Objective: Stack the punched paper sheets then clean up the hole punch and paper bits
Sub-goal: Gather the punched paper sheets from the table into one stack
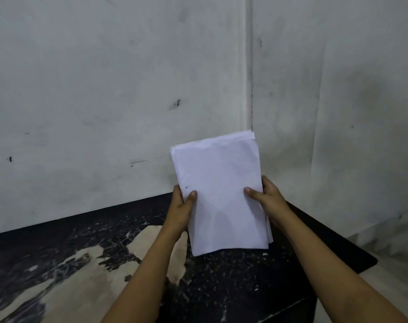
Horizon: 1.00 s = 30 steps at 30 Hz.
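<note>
Paper stack (218, 194) is held up off the table, tilted back toward the wall, bottom edge hanging just above the tabletop. Sheets not squared — top right corner fans out into several offset edges, and the lower right edge shows layers stepping past each other below the right grip.

Left hand (181, 207) pinches the stack's left edge, thumb on the front face, fingers behind. Right hand (267, 197) does the same on the right edge, thumb on front. Both grips sit about mid-height, so a long stretch of paper stands free above them and a shorter stretch hangs below.

Risks, judged from here:
- inner sheets sliding out below the grips — only pinch friction holds them, and the fanned edges suggest they're already loose
- top part flopping backward, unsupported above both thumbs
- tapping down on the table (233, 287) could bend the bottom corners, since the worn surface there, with its pale peeled patch (100, 271) below the left grip, looks uneven
- white flecks under the stack may be paper bits; can't tell them from the marble pattern.

Hole punch not in view.
</note>
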Each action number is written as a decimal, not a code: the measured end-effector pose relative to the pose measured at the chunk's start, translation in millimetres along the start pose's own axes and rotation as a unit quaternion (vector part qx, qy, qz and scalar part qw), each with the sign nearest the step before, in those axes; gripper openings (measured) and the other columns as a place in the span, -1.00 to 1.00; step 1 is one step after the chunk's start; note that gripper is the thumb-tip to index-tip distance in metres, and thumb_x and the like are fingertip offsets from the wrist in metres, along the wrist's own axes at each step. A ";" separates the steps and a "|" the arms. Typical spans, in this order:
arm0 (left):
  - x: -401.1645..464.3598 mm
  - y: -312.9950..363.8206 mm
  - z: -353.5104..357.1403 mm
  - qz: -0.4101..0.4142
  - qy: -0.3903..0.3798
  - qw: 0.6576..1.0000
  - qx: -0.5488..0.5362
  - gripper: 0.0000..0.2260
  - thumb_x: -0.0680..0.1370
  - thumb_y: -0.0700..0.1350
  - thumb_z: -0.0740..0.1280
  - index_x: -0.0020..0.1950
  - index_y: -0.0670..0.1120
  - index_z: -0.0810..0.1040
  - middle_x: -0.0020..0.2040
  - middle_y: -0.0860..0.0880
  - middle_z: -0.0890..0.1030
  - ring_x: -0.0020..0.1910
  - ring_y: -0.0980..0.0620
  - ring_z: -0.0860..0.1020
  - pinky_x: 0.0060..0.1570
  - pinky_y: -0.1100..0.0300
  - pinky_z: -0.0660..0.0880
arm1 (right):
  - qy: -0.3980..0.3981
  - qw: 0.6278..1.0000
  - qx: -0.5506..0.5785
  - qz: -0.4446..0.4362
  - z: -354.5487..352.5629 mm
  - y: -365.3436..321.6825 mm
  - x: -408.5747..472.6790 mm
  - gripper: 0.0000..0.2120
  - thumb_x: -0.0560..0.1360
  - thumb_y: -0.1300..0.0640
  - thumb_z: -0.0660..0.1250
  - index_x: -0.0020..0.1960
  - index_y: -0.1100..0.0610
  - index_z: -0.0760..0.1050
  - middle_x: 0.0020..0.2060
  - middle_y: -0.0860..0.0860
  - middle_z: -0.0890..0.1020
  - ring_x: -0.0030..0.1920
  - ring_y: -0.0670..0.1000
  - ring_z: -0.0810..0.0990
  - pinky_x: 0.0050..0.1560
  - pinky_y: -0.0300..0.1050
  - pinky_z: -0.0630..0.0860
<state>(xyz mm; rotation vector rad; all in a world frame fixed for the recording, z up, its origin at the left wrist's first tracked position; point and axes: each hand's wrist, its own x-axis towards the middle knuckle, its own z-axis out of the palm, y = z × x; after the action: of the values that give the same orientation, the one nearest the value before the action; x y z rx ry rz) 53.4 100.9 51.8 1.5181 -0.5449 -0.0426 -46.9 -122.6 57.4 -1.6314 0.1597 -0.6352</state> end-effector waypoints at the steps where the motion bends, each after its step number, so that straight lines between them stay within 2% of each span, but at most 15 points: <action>1: -4.7 -5.1 -0.8 -0.002 -0.008 1.000 0.015 -0.62 0.62 0.02 0.28 0.40 0.04 0.28 0.25 0.11 0.49 0.18 0.11 0.52 0.07 0.17 0.52 | 0.002 1.000 -0.004 0.000 2.2 5.0 -3.7 -0.57 0.52 0.12 0.42 0.36 0.03 0.43 0.20 -0.04 0.61 0.15 -0.02 0.61 0.21 0.03 0.55; 3: -13.9 -15.1 1.3 -0.007 -0.024 0.999 0.047 -0.53 0.62 0.03 0.27 0.48 0.04 0.21 0.30 0.12 0.43 0.23 0.09 0.47 0.16 0.14 0.46 | 0.022 1.000 -0.001 0.004 4.4 14.8 -11.4 -0.53 0.52 0.11 0.41 0.41 0.02 0.41 0.22 -0.04 0.60 0.17 -0.01 0.60 0.20 0.04 0.55; 6: -20.6 -18.9 8.8 0.001 -0.029 0.998 0.059 -0.49 0.63 0.02 0.25 0.53 0.04 0.13 0.31 0.16 0.37 0.28 0.11 0.40 0.24 0.16 0.39 | 0.044 0.999 0.020 0.005 4.6 20.4 -18.3 -0.58 0.55 0.11 0.37 0.39 0.01 0.41 0.20 -0.03 0.60 0.15 0.00 0.61 0.15 0.00 0.56; 11: -22.0 -23.3 14.2 0.006 -0.031 0.996 0.080 -0.49 0.63 0.03 0.24 0.53 0.02 0.12 0.35 0.13 0.35 0.28 0.11 0.38 0.25 0.15 0.38 | 0.053 0.998 0.019 0.003 -0.7 22.2 -24.1 -0.60 0.57 0.10 0.35 0.39 0.00 0.42 0.17 -0.07 0.62 0.14 -0.01 0.61 0.15 0.02 0.56; 14: -29.3 -31.0 16.9 0.009 -0.033 0.997 0.076 -0.61 0.64 -0.04 0.25 0.40 0.10 0.17 0.28 0.14 0.38 0.24 0.12 0.40 0.16 0.24 0.37 | 0.046 0.999 0.001 0.025 -1.5 38.8 -34.1 -0.62 0.58 0.11 0.33 0.39 0.00 0.42 0.18 -0.05 0.61 0.15 -0.01 0.61 0.17 0.01 0.54; 17: -34.1 -34.7 17.4 0.006 -0.037 0.996 0.081 -0.64 0.64 -0.06 0.25 0.33 0.16 0.15 0.24 0.19 0.37 0.22 0.16 0.39 0.15 0.26 0.35 | 0.053 0.998 -0.013 0.043 1.6 51.1 -38.9 -0.62 0.60 0.12 0.30 0.41 0.04 0.40 0.20 -0.01 0.60 0.17 0.03 0.59 0.16 0.01 0.53; 19: -34.8 -35.6 14.3 0.004 -0.032 0.996 0.081 -0.63 0.64 -0.07 0.26 0.33 0.17 0.16 0.23 0.21 0.37 0.22 0.17 0.38 0.17 0.25 0.34 | 0.061 0.997 -0.025 0.039 5.5 49.1 -36.9 -0.64 0.60 0.14 0.30 0.39 0.05 0.42 0.16 -0.03 0.60 0.13 0.01 0.58 0.13 -0.02 0.52; 24: -31.2 -35.6 -9.4 0.004 0.000 0.998 0.065 -0.63 0.63 -0.12 0.28 0.35 0.14 0.23 0.23 0.19 0.44 0.24 0.12 0.44 0.18 0.23 0.38 | 0.046 0.998 -0.047 0.012 27.7 35.8 -29.2 -0.72 0.60 0.19 0.31 0.28 0.00 0.45 0.02 -0.17 0.58 0.04 -0.14 0.57 -0.03 -0.25 0.48; 27: -30.9 -34.5 -29.0 0.005 0.018 0.997 0.078 -0.60 0.63 -0.11 0.28 0.40 0.10 0.22 0.24 0.17 0.42 0.24 0.12 0.42 0.18 0.22 0.37 | 0.028 0.999 -0.034 0.009 47.2 36.9 -27.8 -0.69 0.60 0.20 0.30 0.30 -0.02 0.43 0.07 -0.15 0.59 0.06 -0.18 0.56 0.03 -0.24 0.49; 30: -36.8 -43.8 -44.5 -0.015 0.005 0.995 0.103 -0.57 0.64 -0.07 0.26 0.44 0.10 0.17 0.28 0.16 0.40 0.25 0.11 0.41 0.18 0.21 0.37 | 0.022 0.999 -0.024 0.026 64.3 46.3 -32.5 -0.64 0.60 0.22 0.28 0.38 0.04 0.41 0.14 -0.07 0.58 0.10 -0.11 0.57 0.09 -0.19 0.48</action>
<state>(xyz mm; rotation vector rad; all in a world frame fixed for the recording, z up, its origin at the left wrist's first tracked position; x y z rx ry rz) 50.5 152.2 0.7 1.7274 -0.5306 -0.0030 -31.0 -59.8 1.4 -1.6542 0.2509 -0.6323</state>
